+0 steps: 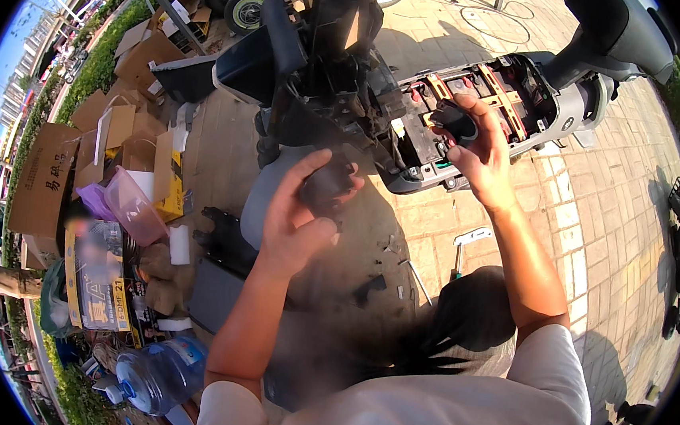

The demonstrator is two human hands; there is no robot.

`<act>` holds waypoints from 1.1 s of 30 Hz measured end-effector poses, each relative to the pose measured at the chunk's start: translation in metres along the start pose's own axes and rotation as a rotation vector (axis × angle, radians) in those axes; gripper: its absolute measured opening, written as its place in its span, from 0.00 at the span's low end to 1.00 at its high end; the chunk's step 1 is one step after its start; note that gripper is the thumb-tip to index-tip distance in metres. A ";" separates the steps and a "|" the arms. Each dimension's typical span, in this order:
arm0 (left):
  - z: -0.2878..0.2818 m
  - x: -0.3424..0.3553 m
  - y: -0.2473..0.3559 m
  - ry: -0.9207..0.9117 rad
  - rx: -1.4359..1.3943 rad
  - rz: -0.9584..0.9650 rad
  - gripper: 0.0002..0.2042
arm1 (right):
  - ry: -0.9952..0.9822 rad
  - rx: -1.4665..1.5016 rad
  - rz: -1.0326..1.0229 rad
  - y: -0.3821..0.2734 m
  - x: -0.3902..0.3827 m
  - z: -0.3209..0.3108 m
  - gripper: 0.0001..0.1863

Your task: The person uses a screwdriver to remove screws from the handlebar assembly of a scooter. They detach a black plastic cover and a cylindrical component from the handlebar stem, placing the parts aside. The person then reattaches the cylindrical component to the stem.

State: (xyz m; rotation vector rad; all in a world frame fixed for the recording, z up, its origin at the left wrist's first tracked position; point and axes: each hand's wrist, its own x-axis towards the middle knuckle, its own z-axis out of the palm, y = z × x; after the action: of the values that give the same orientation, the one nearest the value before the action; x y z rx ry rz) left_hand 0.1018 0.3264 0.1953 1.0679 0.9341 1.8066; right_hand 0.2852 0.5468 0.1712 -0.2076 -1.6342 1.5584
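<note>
My left hand is raised in the middle of the view, fingers curled around a dark, blocky plastic-looking part. Haze over that spot blurs the part's details. Farther right, my right hand grips a black rounded part between thumb and fingers. This hand is over the opened body of an electric scooter, at the near side of its battery compartment. Inside lie dark batteries with red terminals and orange straps. The two held parts are apart from each other.
The scooter's seat is tipped up at the far right. Dark front panels stand ahead. Cardboard boxes, a pink plastic bin and a large blue water bottle crowd the left. A white-handled tool and small pieces lie on the paving.
</note>
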 end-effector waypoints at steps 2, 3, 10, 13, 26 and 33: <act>0.003 0.007 0.000 -0.010 0.001 -0.032 0.40 | 0.014 -0.499 -0.055 0.026 0.020 -0.034 0.39; 0.005 0.009 0.000 -0.026 0.012 -0.036 0.39 | -0.031 -0.833 -0.106 0.040 0.028 -0.048 0.38; 0.017 0.031 0.008 -0.170 -0.136 0.006 0.43 | 0.004 -0.928 -0.040 0.129 0.024 -0.080 0.39; 0.017 0.042 0.015 -0.256 -0.154 0.033 0.45 | 0.052 -0.910 -0.070 0.140 0.023 -0.083 0.39; 0.028 0.056 0.018 -0.126 -0.342 -0.070 0.43 | -0.070 -1.137 0.085 0.144 0.017 -0.088 0.46; 0.040 0.053 0.022 -0.031 -0.468 -0.173 0.40 | -0.055 -1.106 0.042 0.138 0.017 -0.085 0.43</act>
State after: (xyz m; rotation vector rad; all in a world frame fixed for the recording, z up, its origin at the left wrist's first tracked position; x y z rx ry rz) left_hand 0.1166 0.3730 0.2451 0.6958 0.5260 1.7414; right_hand 0.2723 0.6493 0.0451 -0.7734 -2.3826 0.5274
